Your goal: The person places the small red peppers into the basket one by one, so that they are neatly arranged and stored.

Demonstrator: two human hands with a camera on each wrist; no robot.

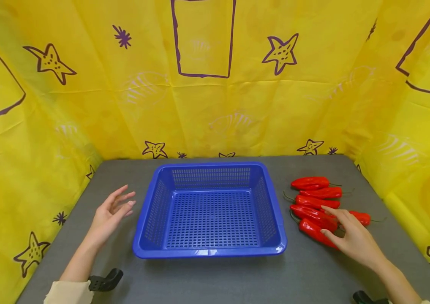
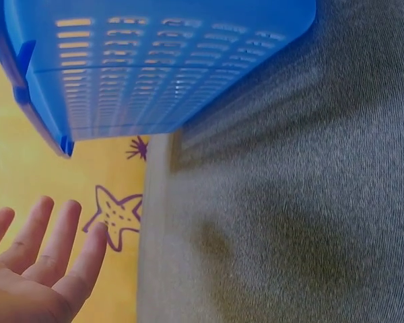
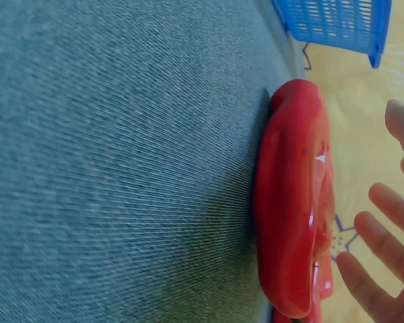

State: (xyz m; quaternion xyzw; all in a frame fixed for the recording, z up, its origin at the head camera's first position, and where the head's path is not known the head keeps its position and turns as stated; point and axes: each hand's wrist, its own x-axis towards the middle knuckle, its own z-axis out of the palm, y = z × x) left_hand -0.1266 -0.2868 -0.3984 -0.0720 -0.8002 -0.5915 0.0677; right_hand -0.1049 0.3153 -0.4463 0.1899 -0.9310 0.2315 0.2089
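Several red peppers (image 1: 317, 202) with green stems lie in a loose group on the grey table, right of a blue plastic basket (image 1: 210, 253). Over the near end of that group hovers my right hand (image 1: 355, 240), thumb and fingers spread apart. In the right wrist view, the nearest pepper (image 3: 293, 202) lies beside the fingers with a gap between them, and nothing is in the hand. On the basket's other side, my left hand (image 1: 110, 215) hangs in the air with relaxed fingers, holding nothing. Its fingers (image 2: 87, 262) stay apart from the basket's perforated wall in the left wrist view.
Yellow cloth (image 1: 207, 109) with starfish drawings encloses the grey table (image 1: 215, 283) at the back and both sides. The basket's slotted floor (image 1: 213, 219) shows with nothing lying on it. Black straps (image 1: 105, 280) are at the wrists.
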